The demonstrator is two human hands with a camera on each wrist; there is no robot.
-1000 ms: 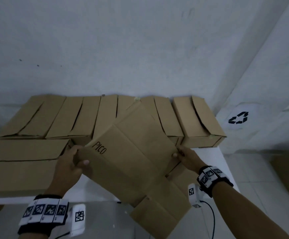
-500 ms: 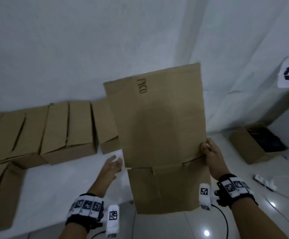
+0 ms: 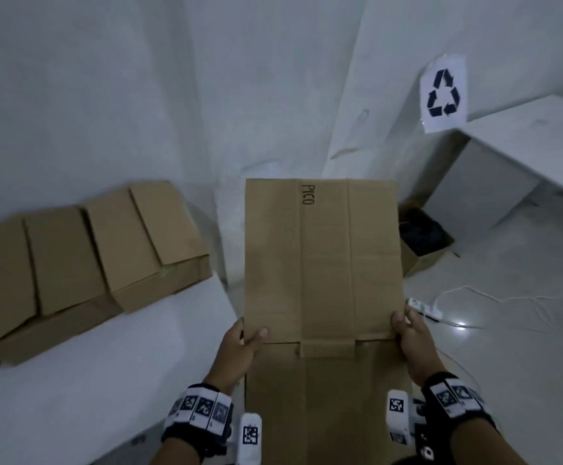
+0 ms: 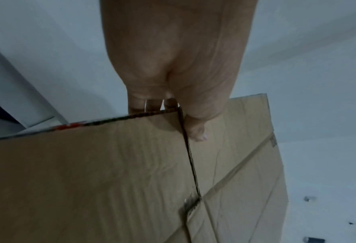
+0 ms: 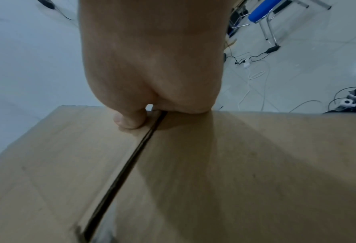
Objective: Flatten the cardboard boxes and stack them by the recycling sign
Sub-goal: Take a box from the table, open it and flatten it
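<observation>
A flattened brown cardboard box (image 3: pixel 320 260) marked PICO hangs in the air in front of me, flaps spread below. My left hand (image 3: pixel 245 340) pinches its left edge, thumb on the front, fingers behind; the left wrist view shows that hand (image 4: pixel 193 125) on the cardboard (image 4: pixel 110 172). My right hand (image 3: pixel 407 330) pinches the right edge; the right wrist view shows its thumb (image 5: pixel 129 121) on the cardboard (image 5: pixel 235 164). A recycling sign (image 3: pixel 444 92) is taped to the wall at upper right. Several unflattened boxes (image 3: pixel 82 260) stand on the white table (image 3: pixel 89 380) at left.
An open cardboard box (image 3: pixel 424 243) with dark contents stands on the floor below the sign, beside a white cabinet (image 3: pixel 515 162). A power strip (image 3: pixel 424 307) and white cables lie on the tiled floor at right. In the right wrist view a blue chair (image 5: pixel 264 9) stands far off.
I have turned right from the table toward the sign. The left hand, free half a second ago, now pinches the flat box's left edge. The box is held squarer and lower.
</observation>
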